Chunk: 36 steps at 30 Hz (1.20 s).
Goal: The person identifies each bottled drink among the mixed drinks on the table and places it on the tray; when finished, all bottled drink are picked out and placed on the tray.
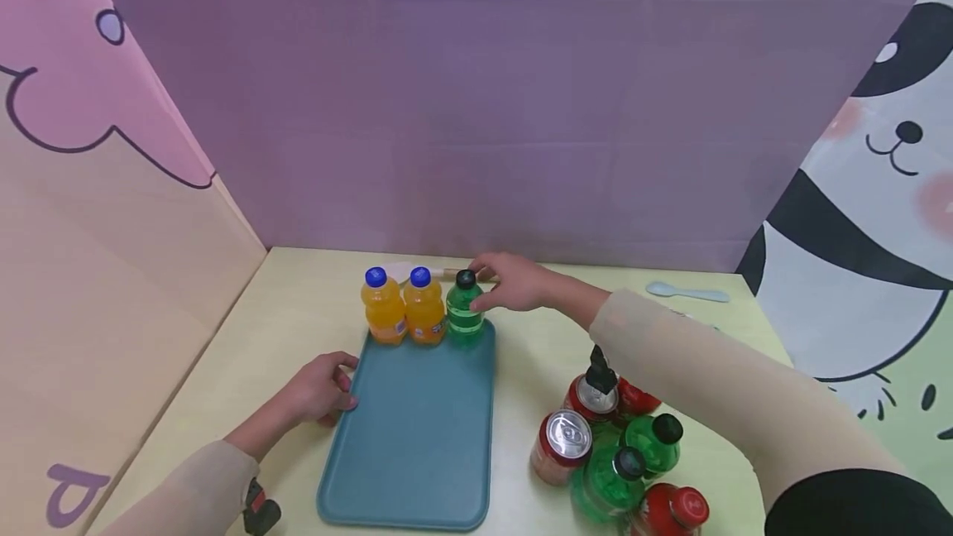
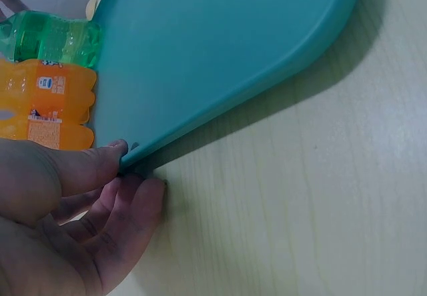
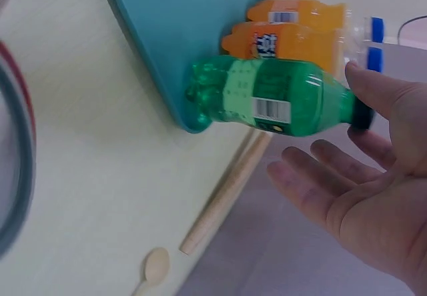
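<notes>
A blue-green tray [image 1: 413, 437] lies lengthwise on the table. My left hand [image 1: 323, 391] is at its left edge; in the left wrist view the thumb rests on top of the rim and the fingers curl under it. Two orange soda bottles with blue caps, a left one [image 1: 384, 308] and a right one [image 1: 425, 308], stand side by side at the tray's far end. Right of them, upright on the far right corner, stands a green soda bottle [image 3: 273, 96] with a black cap. My right hand [image 1: 514, 281] has its thumb and fingers spread about that cap, the other fingers extended.
Right of the tray stand a soda can [image 1: 562, 445], another can [image 1: 591, 399], green bottles [image 1: 606, 486] and a red-capped bottle [image 1: 670, 511], partly under the right forearm. A pale spoon [image 1: 685, 293] lies at the back right. Wooden utensils [image 3: 230, 189] lie behind the tray.
</notes>
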{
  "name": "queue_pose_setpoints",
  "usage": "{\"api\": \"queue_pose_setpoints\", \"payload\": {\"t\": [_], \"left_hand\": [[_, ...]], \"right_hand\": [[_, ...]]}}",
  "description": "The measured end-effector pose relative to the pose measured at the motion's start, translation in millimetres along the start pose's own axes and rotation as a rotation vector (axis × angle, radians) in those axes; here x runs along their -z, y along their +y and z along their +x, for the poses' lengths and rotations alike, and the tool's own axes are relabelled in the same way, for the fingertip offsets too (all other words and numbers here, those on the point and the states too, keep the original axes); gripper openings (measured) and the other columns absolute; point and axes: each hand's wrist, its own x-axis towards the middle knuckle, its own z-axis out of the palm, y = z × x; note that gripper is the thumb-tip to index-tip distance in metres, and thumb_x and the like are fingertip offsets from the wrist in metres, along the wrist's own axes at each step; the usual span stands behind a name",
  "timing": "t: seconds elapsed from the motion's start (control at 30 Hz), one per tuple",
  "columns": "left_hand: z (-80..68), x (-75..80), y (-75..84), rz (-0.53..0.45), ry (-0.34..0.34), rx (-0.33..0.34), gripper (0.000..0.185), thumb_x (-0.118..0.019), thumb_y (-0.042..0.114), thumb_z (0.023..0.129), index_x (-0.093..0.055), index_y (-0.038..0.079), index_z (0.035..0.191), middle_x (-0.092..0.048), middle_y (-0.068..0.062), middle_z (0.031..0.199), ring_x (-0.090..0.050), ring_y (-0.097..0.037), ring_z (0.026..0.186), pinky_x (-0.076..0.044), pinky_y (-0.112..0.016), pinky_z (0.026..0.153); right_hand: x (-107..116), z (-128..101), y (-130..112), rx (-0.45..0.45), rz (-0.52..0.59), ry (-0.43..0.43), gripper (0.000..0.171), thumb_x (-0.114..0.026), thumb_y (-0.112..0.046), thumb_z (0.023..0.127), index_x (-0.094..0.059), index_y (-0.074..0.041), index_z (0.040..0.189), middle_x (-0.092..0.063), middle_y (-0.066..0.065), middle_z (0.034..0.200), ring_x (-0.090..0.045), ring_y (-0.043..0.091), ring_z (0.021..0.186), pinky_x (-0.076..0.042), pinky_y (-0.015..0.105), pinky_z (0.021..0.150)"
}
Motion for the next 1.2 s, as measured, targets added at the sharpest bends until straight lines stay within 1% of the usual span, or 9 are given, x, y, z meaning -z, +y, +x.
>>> {"api": "queue_pose_setpoints", "payload": {"t": [0.2,0.4,0.57,0.7,0.8,0.9,1.07,1.13,1.2], "left_hand": [[-1.9,1.2,-4.0,-0.003,-0.002,-0.006,0.06,-0.073,-0.007,0.087,-0.046,-0.007,0.14,-0.054,-0.013,0.098,-0.056,-0.024,0.076,-0.06,-0.035,0.059],[-5.4,2.6,-6.5,-0.005,-0.013,0.004,0.059,-0.075,-0.006,0.087,-0.047,-0.006,0.139,-0.053,-0.013,0.096,-0.056,-0.024,0.076,-0.06,-0.035,0.059],[-4.3,1.2,-6.6,-0.014,-0.024,0.0,0.059,-0.075,-0.005,0.087,-0.047,-0.006,0.138,-0.053,-0.013,0.097,-0.056,-0.024,0.078,-0.06,-0.035,0.06],[-2.5,1.5,-5.1,-0.012,-0.026,0.006,0.059,-0.074,-0.006,0.087,-0.046,-0.006,0.139,-0.054,-0.013,0.097,-0.057,-0.024,0.078,-0.06,-0.035,0.06],[-1.5,2.0,-4.6,-0.016,-0.028,0.006,0.059,-0.074,-0.006,0.087,-0.046,-0.006,0.139,-0.054,-0.014,0.098,-0.057,-0.025,0.077,-0.06,-0.035,0.061],[-0.7,3.1,-5.0,-0.015,-0.033,-0.001,0.059,-0.074,-0.006,0.087,-0.046,-0.007,0.139,-0.054,-0.014,0.098,-0.057,-0.025,0.077,-0.06,-0.036,0.061],[2.4,5.7,-4.0,-0.002,-0.029,-0.003,0.059,-0.074,-0.005,0.087,-0.046,-0.006,0.139,-0.054,-0.015,0.099,-0.058,-0.025,0.079,-0.06,-0.036,0.061],[4.0,5.3,-3.5,-0.003,-0.03,-0.007,0.058,-0.074,-0.005,0.088,-0.046,-0.006,0.139,-0.054,-0.014,0.099,-0.058,-0.025,0.08,-0.06,-0.036,0.062],[5.2,4.0,-3.2,-0.005,-0.032,-0.013,0.059,-0.074,-0.005,0.088,-0.045,-0.006,0.139,-0.054,-0.014,0.099,-0.057,-0.025,0.08,-0.06,-0.036,0.061]], "right_hand": [[14.8,-23.9,-6.5,0.055,0.081,0.022,0.061,-0.076,-0.029,0.093,-0.05,-0.015,0.146,-0.054,0.012,0.147,-0.059,0.035,0.131,-0.057,0.043,0.098],[29.7,-61.5,-8.1,0.149,0.156,0.069,0.06,-0.076,-0.024,0.093,-0.05,-0.014,0.146,-0.056,0.011,0.145,-0.059,0.035,0.131,-0.056,0.045,0.1],[40.2,-102.1,4.9,0.16,0.232,0.113,0.059,-0.078,-0.021,0.092,-0.052,-0.012,0.144,-0.056,0.01,0.144,-0.059,0.031,0.132,-0.054,0.045,0.103],[44.1,-135.5,21.1,0.15,0.242,0.161,0.055,-0.079,-0.024,0.092,-0.055,-0.014,0.14,-0.058,0.008,0.141,-0.059,0.033,0.132,-0.054,0.046,0.102],[42.8,-161.7,34.3,0.154,0.247,0.207,0.052,-0.078,-0.022,0.092,-0.055,-0.013,0.138,-0.059,0.01,0.139,-0.06,0.036,0.13,-0.056,0.044,0.101],[38.2,-186.4,46.6,0.151,0.236,0.251,0.05,-0.077,-0.02,0.092,-0.055,-0.012,0.137,-0.061,0.01,0.137,-0.062,0.037,0.127,-0.058,0.037,0.095],[24.9,-217.8,65.4,0.12,0.259,0.305,0.049,-0.075,-0.018,0.094,-0.055,-0.009,0.137,-0.061,0.011,0.136,-0.062,0.04,0.125,-0.06,0.03,0.088],[18.2,-229.4,71.7,0.105,0.278,0.325,0.049,-0.075,-0.017,0.094,-0.054,-0.008,0.137,-0.06,0.013,0.136,-0.063,0.039,0.125,-0.061,0.03,0.086],[11.6,-241.5,76.6,0.082,0.298,0.345,0.049,-0.075,-0.016,0.094,-0.054,-0.008,0.138,-0.06,0.014,0.136,-0.064,0.032,0.123,-0.061,0.03,0.084]]}}
